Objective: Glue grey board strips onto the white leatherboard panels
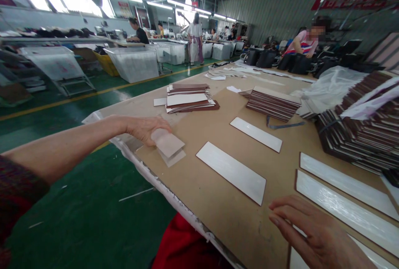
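Note:
My left hand (145,129) is closed on a few small pale beige sheets (168,141) near the table's left edge. One lighter sheet sticks out beneath the others, and my fingertips are partly hidden. To the right of them lies a white rectangular panel (232,172) with a thin brown border. A narrower white strip (256,134) lies behind it. My right hand (314,231) hovers at the lower right, fingers stretched out and nothing in them. It partly covers another white panel (299,256), beside two longer white panels (346,206); I cannot tell whether it touches them.
Brown and white strips (190,99) form a stack at the back left of the table (187,190). More stacks (274,103) stand behind and at right (352,136), near crumpled clear plastic (336,82). A co-worker (302,43) bends over black items at the far end.

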A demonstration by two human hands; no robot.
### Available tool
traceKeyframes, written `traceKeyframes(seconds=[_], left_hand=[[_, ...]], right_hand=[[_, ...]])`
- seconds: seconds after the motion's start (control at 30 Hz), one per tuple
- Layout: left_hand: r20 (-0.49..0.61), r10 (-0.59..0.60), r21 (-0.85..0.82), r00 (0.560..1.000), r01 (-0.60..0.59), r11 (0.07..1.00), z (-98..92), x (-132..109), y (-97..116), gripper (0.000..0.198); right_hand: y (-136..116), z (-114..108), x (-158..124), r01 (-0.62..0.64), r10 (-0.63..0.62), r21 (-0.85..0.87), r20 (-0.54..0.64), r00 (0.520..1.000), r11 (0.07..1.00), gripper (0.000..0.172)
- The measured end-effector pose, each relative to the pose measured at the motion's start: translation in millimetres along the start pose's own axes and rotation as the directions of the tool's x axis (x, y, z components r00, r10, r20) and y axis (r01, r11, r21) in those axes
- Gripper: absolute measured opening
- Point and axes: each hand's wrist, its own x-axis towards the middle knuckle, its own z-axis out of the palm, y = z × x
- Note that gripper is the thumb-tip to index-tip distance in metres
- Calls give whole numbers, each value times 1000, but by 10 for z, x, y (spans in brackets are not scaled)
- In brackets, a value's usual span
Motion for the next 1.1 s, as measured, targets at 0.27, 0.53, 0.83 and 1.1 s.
traceKeyframes(seconds=[0.27,0.53,0.83,1.1], left_hand=[[-110,18,51,994,-12,999,-160,246,651,53],[-165,230,121,959,-211,970,-30,735,1524,53],[-195,236,73,952,-226,971,41,1014,1644,51],[-398,110,-70,911,-150,986,168,1010,1060,86]], right_hand=[[-269,-15,397,23,-17,78,-83,996,997,21],[-377,211,745,-26,38,-107,112,993,994,56],[-221,309,660,-50,64,-145,96,993,988,50],[274,-76,485,-245,186,-243,-243,952,939,41]])
